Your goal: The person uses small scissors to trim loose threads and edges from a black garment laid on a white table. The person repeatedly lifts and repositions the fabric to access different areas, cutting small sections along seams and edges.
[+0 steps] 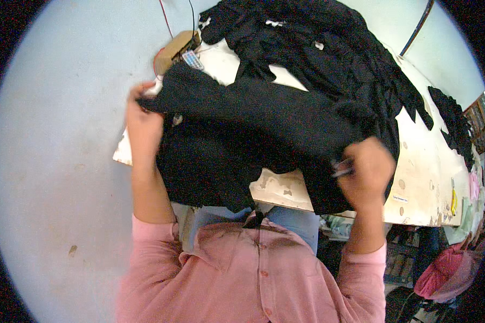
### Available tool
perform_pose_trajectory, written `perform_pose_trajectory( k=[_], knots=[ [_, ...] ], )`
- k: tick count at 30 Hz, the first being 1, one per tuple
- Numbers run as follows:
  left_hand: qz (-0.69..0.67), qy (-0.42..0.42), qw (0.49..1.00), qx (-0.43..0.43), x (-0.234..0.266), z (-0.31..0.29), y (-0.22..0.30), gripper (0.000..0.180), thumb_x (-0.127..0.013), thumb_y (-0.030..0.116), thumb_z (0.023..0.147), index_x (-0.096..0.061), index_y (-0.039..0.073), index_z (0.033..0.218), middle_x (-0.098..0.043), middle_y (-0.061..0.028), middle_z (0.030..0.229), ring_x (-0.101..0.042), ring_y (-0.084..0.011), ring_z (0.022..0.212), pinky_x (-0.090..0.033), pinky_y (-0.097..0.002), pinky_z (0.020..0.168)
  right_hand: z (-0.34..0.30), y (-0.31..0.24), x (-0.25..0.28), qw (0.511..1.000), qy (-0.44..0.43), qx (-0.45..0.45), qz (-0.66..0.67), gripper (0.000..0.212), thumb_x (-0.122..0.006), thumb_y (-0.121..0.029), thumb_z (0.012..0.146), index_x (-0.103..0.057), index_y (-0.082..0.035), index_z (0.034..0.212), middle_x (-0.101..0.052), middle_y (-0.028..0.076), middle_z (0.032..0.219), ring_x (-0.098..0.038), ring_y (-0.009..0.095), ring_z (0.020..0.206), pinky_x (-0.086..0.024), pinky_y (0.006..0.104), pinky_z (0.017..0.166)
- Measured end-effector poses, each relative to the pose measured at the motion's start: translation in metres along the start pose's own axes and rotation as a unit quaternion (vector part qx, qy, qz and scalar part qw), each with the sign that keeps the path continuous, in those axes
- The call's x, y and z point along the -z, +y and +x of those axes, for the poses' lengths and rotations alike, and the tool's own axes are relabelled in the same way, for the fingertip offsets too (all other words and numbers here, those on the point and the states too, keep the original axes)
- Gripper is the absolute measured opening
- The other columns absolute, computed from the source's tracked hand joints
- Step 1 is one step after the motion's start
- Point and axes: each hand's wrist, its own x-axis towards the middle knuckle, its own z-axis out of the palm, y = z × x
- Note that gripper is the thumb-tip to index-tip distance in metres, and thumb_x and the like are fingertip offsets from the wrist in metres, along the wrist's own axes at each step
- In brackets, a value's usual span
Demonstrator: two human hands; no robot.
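A black garment (242,134) is spread across the near part of the table in front of me. My left hand (145,121) pinches its upper left corner and holds it raised. On the right, my right hand (367,169) is closed over the cloth, smeared by motion. A small shiny tool (342,168) sticks out from its fingers; blur hides its exact kind. Small pale patches, perhaps labels or tags, show on the black cloth.
More black garments (307,48) lie heaped on the pale, worn table (415,177). A brown box (178,49) with wires stands at the back left. Another black cloth (452,124) lies far right. A pink bundle (442,274) sits below the table's right side.
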Motion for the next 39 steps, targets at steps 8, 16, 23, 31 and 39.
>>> perform_pose_trajectory(
  k=[8, 16, 23, 31, 39],
  knots=[
    [-0.359, -0.312, 0.84, 0.261, 0.035, -0.098, -0.051, 0.02, -0.062, 0.007, 0.085, -0.051, 0.006, 0.102, -0.058, -0.003, 0.08, -0.054, -0.0088, 0.06, -0.042, -0.0191, 0.052, -0.082, -0.046, -0.046, 0.982, -0.11, -0.131, 0.076, 0.027, -0.066, -0.009, 0.051, -0.053, -0.01, 0.074, -0.051, 0.007, 0.066, -0.054, 0.027, 0.06, -0.043, 0.0373, 0.05],
    [-0.375, -0.699, 0.567, 0.22, -0.018, -0.154, 0.016, 0.023, -0.065, 0.012, 0.088, -0.06, 0.002, 0.108, -0.063, -0.0071, 0.096, -0.062, -0.012, 0.086, -0.051, -0.0257, 0.073, -0.08, -0.048, -0.044, 0.974, -0.097, -0.171, 0.115, 0.035, -0.066, -0.005, 0.05, -0.06, -0.01, 0.084, -0.052, 0.007, 0.067, -0.055, 0.028, 0.063, -0.044, 0.0372, 0.054],
    [-0.076, -0.041, 0.932, -0.352, -0.055, -0.12, 0.057, 0.065, -0.079, 0.025, 0.068, -0.05, 0.018, 0.126, -0.054, -0.013, 0.123, -0.046, -0.0289, 0.118, -0.034, -0.0494, 0.098, -0.036, -0.024, -0.018, 0.94, -0.038, -0.17, 0.292, 0.032, -0.054, 0.005, 0.065, -0.063, -0.005, 0.095, -0.062, 0.015, 0.097, -0.06, 0.03, 0.088, -0.047, 0.0338, 0.078],
    [-0.218, -0.531, 0.807, -0.137, -0.041, -0.029, 0.069, 0.028, -0.069, 0.023, 0.084, -0.064, 0.001, 0.1, -0.06, -0.0026, 0.079, -0.055, -0.0118, 0.075, -0.045, -0.0273, 0.072, -0.012, -0.01, -0.008, 0.661, 0.139, -0.539, 0.503, 0.017, -0.061, -0.019, 0.092, -0.063, -0.004, 0.101, -0.06, -0.002, 0.091, -0.052, 0.009, 0.084, -0.039, 0.024, 0.078],
    [-0.242, -0.456, 0.832, -0.203, -0.06, -0.068, 0.08, 0.022, -0.065, 0.022, 0.086, -0.064, 0.001, 0.094, -0.063, -0.0134, 0.077, -0.059, -0.0191, 0.069, -0.048, -0.0329, 0.067, 0.005, -0.046, -0.03, 0.907, 0.114, -0.333, 0.231, 0.012, -0.062, -0.006, 0.084, -0.061, -0.002, 0.095, -0.064, 0.013, 0.083, -0.061, 0.021, 0.074, -0.048, 0.0317, 0.071]
  ],
)
